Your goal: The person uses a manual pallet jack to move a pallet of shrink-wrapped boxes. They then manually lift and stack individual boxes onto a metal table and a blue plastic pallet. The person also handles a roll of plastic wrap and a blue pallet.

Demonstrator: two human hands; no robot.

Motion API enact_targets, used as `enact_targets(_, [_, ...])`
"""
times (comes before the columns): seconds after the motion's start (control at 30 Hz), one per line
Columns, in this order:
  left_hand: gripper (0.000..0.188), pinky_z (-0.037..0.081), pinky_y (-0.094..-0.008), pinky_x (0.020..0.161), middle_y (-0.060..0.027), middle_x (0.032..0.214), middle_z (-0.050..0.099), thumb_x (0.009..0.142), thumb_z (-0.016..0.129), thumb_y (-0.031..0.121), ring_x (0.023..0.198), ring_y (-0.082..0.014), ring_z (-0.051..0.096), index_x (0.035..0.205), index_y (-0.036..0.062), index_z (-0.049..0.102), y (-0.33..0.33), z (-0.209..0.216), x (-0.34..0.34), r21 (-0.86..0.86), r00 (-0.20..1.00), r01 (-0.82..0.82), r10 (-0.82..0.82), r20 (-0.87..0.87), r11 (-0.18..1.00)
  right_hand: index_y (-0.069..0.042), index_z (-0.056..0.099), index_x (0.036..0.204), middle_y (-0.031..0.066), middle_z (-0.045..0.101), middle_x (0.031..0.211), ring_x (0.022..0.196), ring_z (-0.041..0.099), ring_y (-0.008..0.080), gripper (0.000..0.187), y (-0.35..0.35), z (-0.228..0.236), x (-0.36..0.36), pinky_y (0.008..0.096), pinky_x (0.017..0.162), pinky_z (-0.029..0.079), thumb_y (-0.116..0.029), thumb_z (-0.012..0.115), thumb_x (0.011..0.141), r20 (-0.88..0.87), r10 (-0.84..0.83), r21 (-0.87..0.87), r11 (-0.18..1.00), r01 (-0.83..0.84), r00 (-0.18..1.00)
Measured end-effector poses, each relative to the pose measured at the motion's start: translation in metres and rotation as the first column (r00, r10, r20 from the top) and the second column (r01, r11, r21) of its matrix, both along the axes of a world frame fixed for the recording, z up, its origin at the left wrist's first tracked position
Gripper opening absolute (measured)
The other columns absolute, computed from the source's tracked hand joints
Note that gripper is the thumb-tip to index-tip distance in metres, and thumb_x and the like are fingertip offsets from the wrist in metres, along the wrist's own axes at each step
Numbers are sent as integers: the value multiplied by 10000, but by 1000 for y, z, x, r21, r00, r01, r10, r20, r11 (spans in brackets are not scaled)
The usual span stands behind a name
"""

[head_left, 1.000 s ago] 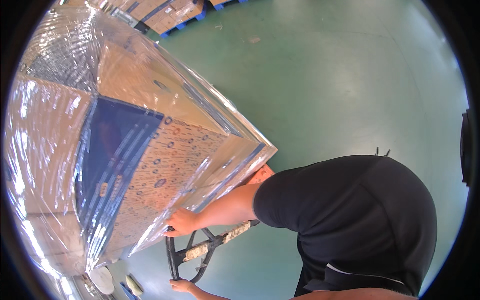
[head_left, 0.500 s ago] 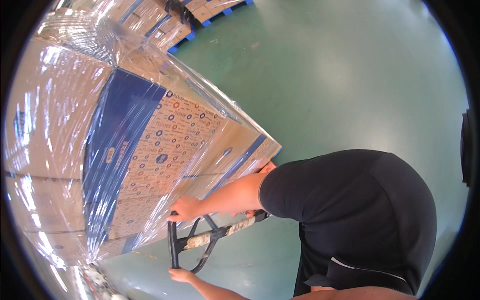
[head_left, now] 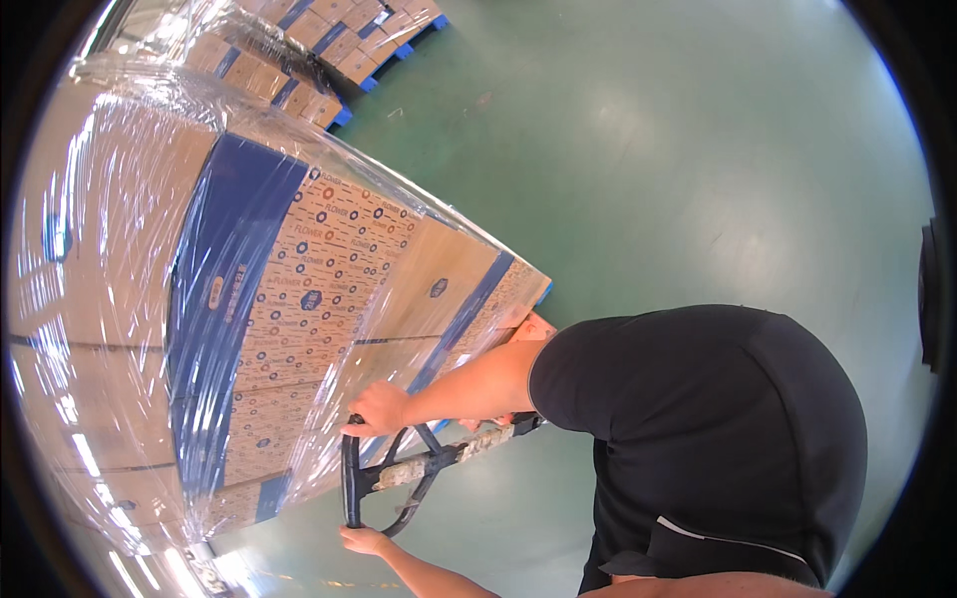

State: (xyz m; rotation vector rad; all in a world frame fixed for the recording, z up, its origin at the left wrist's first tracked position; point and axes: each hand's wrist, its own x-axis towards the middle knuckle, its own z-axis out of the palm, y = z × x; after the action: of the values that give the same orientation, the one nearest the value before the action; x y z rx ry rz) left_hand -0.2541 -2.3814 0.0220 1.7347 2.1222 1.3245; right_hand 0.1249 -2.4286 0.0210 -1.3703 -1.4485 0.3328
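A black pallet jack handle [head_left: 352, 478] with a loop grip and a worn, taped shaft [head_left: 469, 448] stands at lower centre. My right hand [head_left: 379, 409], its arm coming from a black sleeve, is closed on the upper end of the grip bar. My left hand [head_left: 365, 540], below it, is closed round the bar's lower end. Just past the handle rises a tall load of cardboard boxes [head_left: 344, 259] wrapped in clear stretch film, with blue bands and printed patterns. An orange-red part [head_left: 535, 327] shows low at the load's right corner; most of the jack's base is hidden.
Further pallets of brown boxes [head_left: 364, 35] on blue bases stand at the upper left. Green, glossy floor [head_left: 638, 149] spreads to the right of the load. A dark object [head_left: 929, 294] cuts into the right rim. My black-clad torso [head_left: 718, 439] covers the lower right.
In the picture, the wrapped load has shifted slightly left and the background pallets have moved left and down. Both hands keep their hold on the handle, which sits slightly farther right.
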Motion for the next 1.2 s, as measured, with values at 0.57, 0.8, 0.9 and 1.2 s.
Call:
enact_targets(0.57, [567,433,-444,570,-212,760,536,896,434,384,640,-299,503,930,-156,603,-24,4,34,85,990,79,-88,109,993,-32,676,753,233,646,736,757,637,435,691,-61,6,1,522,708,508,-667,439,887,-118,-11,-128,992,-4,993])
enact_targets(0.8, [473,359,-415,533,-164,705,491,867,474,303,613,-247,427,829,-159,569,-22,-4,-27,98,880,371,-383,282,924,-46,677,757,216,656,739,738,646,424,681,-133,-17,-60,508,658,516,-680,454,871,-113,-161,-9,987,161,981])
enact_targets(0.9, [446,327,-420,530,-105,616,441,874,472,261,588,-226,401,723,-156,516,-48,-16,-1,193,853,470,-499,153,861,-44,673,761,218,644,722,719,646,410,673,-160,-26,-61,500,632,510,-677,468,865,-47,-267,22,963,268,963])
enact_targets(1.2, [378,259,-378,503,-51,536,372,853,421,252,532,-175,341,597,-27,419,-133,-40,-80,253,706,658,-698,121,709,-20,624,750,195,655,758,768,653,377,481,-278,-34,-155,463,687,510,-483,581,874,-156,-144,-138,983,123,977])
